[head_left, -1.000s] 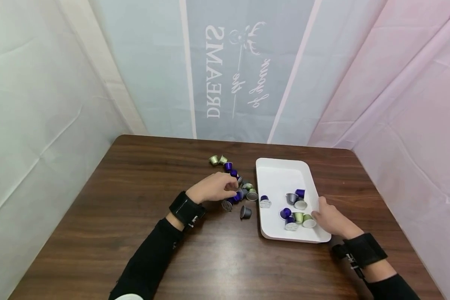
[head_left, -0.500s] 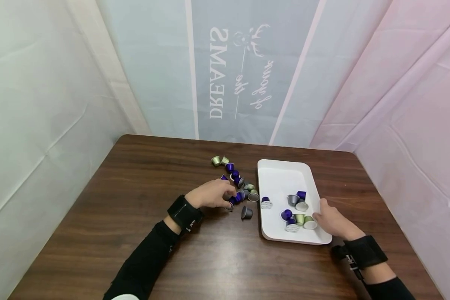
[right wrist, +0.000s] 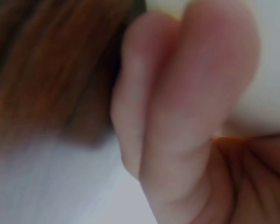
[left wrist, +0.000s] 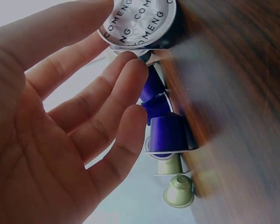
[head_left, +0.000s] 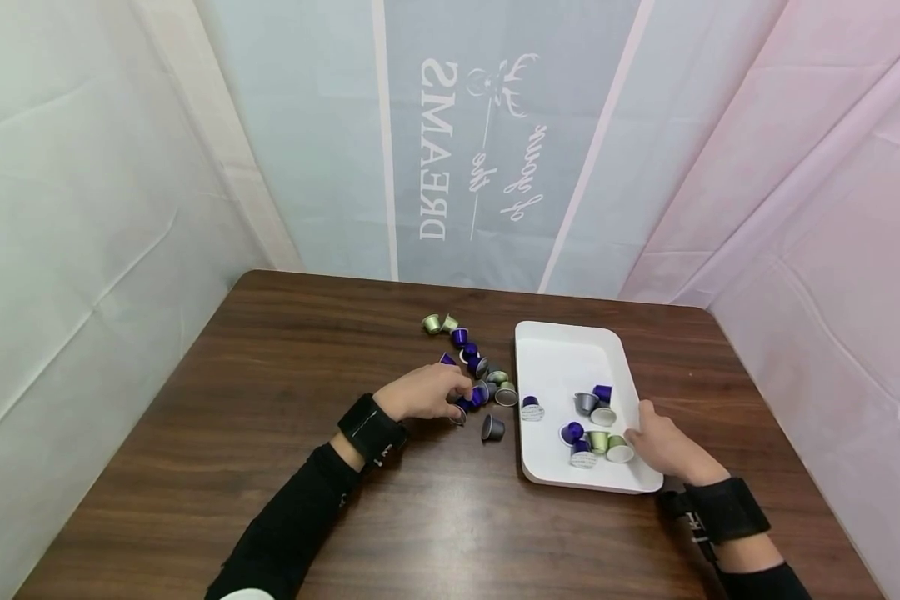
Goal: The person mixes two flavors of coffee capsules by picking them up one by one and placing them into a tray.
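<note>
My left hand [head_left: 422, 392] is at the left side of a loose cluster of coffee capsules. In the left wrist view, its thumb and index finger pinch the edge of a coffee capsule [left wrist: 142, 23] with a printed silver lid; the other fingers are loosely bent. Part of that capsule is hidden behind the thumb. Blue capsules [left wrist: 167, 133] and a green capsule [left wrist: 179, 191] lie beyond. My right hand [head_left: 667, 443] grips the right rim of a white tray [head_left: 558, 354], thumb on the inner side. The right wrist view is blurred, showing mostly fingers [right wrist: 191, 102].
Inside the tray are several blue, green and grey capsules, among them a green one [head_left: 598, 442] and a blue one at the left rim [head_left: 531, 407]. A lone grey capsule [head_left: 492, 428] lies just left of the tray. Cloth curtains [head_left: 330, 150] surround the brown table [head_left: 307, 333].
My left hand has shifted slightly down and back at the cluster, its fingers closing around a capsule near the table. My right hand keeps its grip on the tray's rim.
</note>
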`<state>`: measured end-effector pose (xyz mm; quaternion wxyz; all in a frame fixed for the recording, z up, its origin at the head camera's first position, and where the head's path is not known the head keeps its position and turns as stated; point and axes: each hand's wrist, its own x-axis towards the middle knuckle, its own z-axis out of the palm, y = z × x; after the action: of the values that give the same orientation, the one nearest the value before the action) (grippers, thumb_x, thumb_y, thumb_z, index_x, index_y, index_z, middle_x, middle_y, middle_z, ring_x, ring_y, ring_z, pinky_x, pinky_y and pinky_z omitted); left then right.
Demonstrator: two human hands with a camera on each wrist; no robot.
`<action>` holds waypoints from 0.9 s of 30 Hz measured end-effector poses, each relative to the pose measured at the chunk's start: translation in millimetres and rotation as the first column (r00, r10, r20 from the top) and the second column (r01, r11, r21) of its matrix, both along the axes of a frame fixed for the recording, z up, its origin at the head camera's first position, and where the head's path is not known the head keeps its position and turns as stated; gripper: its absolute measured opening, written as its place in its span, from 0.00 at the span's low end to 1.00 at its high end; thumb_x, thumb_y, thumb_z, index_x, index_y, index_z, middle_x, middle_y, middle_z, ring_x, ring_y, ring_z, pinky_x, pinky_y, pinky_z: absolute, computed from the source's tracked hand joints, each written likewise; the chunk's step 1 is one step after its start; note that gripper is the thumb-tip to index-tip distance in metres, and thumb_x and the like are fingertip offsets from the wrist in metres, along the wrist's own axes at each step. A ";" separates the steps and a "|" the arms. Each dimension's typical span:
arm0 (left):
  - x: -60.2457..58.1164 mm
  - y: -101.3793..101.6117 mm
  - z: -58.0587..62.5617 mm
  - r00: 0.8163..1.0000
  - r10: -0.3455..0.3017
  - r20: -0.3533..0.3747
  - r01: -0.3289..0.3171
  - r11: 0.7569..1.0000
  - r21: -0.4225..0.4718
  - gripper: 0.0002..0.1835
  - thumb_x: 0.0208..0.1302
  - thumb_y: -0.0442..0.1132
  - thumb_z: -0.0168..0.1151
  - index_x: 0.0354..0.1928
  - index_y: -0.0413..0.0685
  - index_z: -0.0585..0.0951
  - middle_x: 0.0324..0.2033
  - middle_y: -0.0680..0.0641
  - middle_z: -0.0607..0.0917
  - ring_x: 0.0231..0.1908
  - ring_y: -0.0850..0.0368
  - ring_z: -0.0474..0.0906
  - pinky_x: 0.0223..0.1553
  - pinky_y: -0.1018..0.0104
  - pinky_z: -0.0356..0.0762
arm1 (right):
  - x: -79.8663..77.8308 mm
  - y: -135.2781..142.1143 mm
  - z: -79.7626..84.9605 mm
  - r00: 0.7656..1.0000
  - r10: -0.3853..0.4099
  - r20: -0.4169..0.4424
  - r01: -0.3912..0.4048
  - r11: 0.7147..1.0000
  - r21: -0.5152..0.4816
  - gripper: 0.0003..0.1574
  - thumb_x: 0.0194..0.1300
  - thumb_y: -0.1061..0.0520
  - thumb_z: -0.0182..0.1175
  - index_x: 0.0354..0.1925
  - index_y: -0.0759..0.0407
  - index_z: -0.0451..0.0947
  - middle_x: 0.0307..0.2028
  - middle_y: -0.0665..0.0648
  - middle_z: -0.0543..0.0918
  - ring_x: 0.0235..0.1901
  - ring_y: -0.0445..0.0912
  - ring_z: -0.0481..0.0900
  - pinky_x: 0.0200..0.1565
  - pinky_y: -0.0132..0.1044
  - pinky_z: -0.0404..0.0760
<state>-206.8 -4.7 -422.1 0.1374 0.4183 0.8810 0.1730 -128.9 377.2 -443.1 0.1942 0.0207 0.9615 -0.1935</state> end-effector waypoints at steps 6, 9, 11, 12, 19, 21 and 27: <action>-2.0 0.4 -2.6 1.000 -0.009 -0.002 0.009 1.000 -0.022 0.13 0.59 0.44 0.67 0.46 0.52 0.82 0.42 0.53 0.79 0.40 0.61 0.74 0.42 0.67 0.73 | -2.8 -2.7 -1.1 1.000 -0.012 0.009 0.012 1.000 -0.001 0.35 0.71 0.59 0.47 0.59 0.85 0.43 0.52 0.87 0.63 0.45 0.60 0.73 0.44 0.54 0.73; -3.4 0.6 -4.7 1.000 -0.008 0.005 0.008 1.000 -0.020 0.13 0.59 0.44 0.67 0.46 0.52 0.82 0.42 0.53 0.79 0.40 0.62 0.73 0.41 0.67 0.73 | -3.5 -4.0 -0.2 1.000 -0.018 0.012 0.018 1.000 0.000 0.35 0.71 0.59 0.46 0.59 0.85 0.42 0.52 0.87 0.62 0.46 0.61 0.73 0.44 0.54 0.73; -4.2 0.8 -5.8 1.000 -0.006 0.009 0.006 1.000 -0.016 0.13 0.59 0.44 0.67 0.46 0.52 0.82 0.42 0.53 0.79 0.40 0.62 0.73 0.42 0.67 0.72 | -3.8 -4.6 0.8 1.000 -0.017 0.009 0.017 1.000 0.001 0.35 0.71 0.60 0.46 0.59 0.85 0.42 0.53 0.87 0.62 0.47 0.62 0.72 0.45 0.55 0.73; -4.6 0.9 -6.2 1.000 -0.005 0.012 0.005 1.000 -0.014 0.13 0.59 0.44 0.67 0.46 0.52 0.82 0.41 0.53 0.79 0.39 0.62 0.73 0.42 0.67 0.72 | -3.9 -4.8 1.3 1.000 -0.015 0.009 0.015 1.000 0.002 0.35 0.71 0.60 0.46 0.59 0.85 0.42 0.53 0.88 0.62 0.47 0.62 0.72 0.45 0.55 0.73; -3.2 3.4 -7.1 1.000 -0.006 0.009 0.006 1.000 -0.022 0.13 0.59 0.43 0.68 0.46 0.51 0.82 0.42 0.54 0.80 0.40 0.62 0.74 0.43 0.66 0.73 | -3.2 -4.2 2.6 1.000 -0.003 0.021 0.003 1.000 0.020 0.36 0.71 0.59 0.47 0.58 0.86 0.42 0.51 0.87 0.64 0.46 0.62 0.73 0.44 0.54 0.73; -2.8 3.8 -6.9 1.000 -0.001 0.004 0.001 0.999 -0.044 0.14 0.59 0.43 0.67 0.47 0.51 0.82 0.43 0.53 0.80 0.42 0.61 0.74 0.45 0.65 0.73 | -3.5 -4.0 3.1 1.000 0.000 0.020 -0.001 1.000 0.018 0.36 0.71 0.59 0.47 0.58 0.85 0.42 0.51 0.87 0.64 0.47 0.62 0.72 0.45 0.55 0.73; -4.6 4.0 -8.3 1.000 0.020 0.012 -0.019 0.997 -0.075 0.15 0.60 0.43 0.67 0.48 0.51 0.82 0.46 0.53 0.81 0.45 0.61 0.75 0.47 0.64 0.72 | -5.8 -4.3 2.7 1.000 0.008 0.015 -0.009 1.000 0.007 0.37 0.70 0.58 0.47 0.59 0.86 0.42 0.52 0.88 0.62 0.47 0.62 0.72 0.45 0.55 0.72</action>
<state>-211.3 -0.7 -430.4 0.1568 0.4032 0.8900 0.1440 -134.6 372.9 -440.3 0.2020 0.0187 0.9608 -0.1889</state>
